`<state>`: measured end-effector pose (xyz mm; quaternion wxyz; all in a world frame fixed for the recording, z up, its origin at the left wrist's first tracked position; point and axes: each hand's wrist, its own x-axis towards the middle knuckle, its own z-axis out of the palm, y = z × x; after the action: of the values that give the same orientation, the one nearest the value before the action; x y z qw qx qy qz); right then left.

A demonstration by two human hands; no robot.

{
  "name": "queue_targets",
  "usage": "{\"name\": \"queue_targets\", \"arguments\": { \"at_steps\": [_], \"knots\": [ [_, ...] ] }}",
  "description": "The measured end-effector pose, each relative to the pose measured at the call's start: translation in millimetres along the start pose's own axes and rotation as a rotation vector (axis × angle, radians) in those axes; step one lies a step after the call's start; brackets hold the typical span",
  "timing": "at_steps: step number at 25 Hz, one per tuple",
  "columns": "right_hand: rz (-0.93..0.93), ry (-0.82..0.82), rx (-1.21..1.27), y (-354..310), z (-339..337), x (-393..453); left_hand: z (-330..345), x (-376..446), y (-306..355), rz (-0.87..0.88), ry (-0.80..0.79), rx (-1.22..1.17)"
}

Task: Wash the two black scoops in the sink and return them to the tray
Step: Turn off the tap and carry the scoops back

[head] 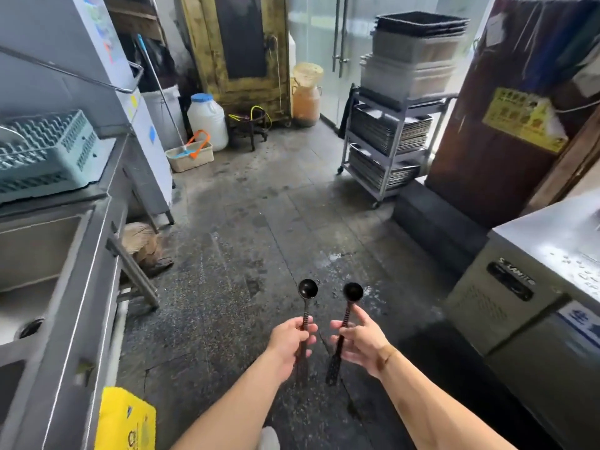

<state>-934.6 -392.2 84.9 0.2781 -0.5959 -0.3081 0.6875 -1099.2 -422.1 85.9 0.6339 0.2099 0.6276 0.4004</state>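
Note:
I hold one black scoop in each hand above the wet floor, in the middle of the aisle. My left hand [293, 337] grips the handle of the left scoop [307, 289], bowl pointing away from me. My right hand [360, 341] pinches the handle of the right scoop [352, 292]; its flat handle end hangs below my fingers. The steel sink [48, 241] lies at the left edge, a good way left of both hands. No tray for the scoops is identifiable in view.
A pale green dish rack [48, 154] sits on the counter beyond the sink. A steel counter unit [532, 287] stands at right. A wheeled rack of metal trays [386, 141] and stacked bins stand far right. A yellow bag [125, 420] hangs near left.

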Motion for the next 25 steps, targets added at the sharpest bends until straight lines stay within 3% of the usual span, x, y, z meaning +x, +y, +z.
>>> {"name": "queue_targets", "arguments": {
  "at_steps": [5, 18, 25],
  "knots": [
    [-0.032, 0.070, 0.051, -15, -43, 4, 43, 41, 12, -0.016, -0.165, 0.098],
    [-0.123, 0.531, 0.292, -79, -114, 49, 161, 165, 85, -0.047, -0.515, 0.365],
    [-0.156, 0.692, 0.389, -95, -154, 55, 228, 193, 103, -0.055, -0.649, 0.512]
  ]
}}
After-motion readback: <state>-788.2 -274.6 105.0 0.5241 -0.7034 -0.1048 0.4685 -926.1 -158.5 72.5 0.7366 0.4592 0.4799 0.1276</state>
